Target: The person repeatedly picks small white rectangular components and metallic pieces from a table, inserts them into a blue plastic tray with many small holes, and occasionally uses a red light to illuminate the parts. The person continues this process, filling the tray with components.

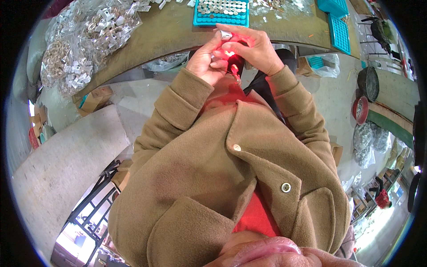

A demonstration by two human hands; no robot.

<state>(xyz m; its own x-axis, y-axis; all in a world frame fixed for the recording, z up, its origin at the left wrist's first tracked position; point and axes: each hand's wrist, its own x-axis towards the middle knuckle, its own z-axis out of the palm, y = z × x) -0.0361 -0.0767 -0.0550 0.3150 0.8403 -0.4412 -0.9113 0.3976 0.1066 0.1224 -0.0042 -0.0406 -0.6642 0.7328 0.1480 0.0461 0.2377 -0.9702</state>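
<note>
My left hand [207,61] and my right hand [259,48] meet just in front of the table edge. A small white tag [226,35] is pinched between the left fingertips and the right forefinger and thumb. Whatever may be attached to the tag is too small to make out. Bright red light falls on the fingers and on my lap from something dark between the hands, mostly hidden. Just beyond the fingers, a turquoise tray [212,20] holds rows of small round silvery pieces in its upper part.
Clear bags of ring-like pieces with white tags [89,40] pile up at the table's left. More turquoise trays [339,34] lie at its right end. A cardboard box [95,99] stands below on the left. On the right are a dark basin [368,83] and a red bowl [360,110].
</note>
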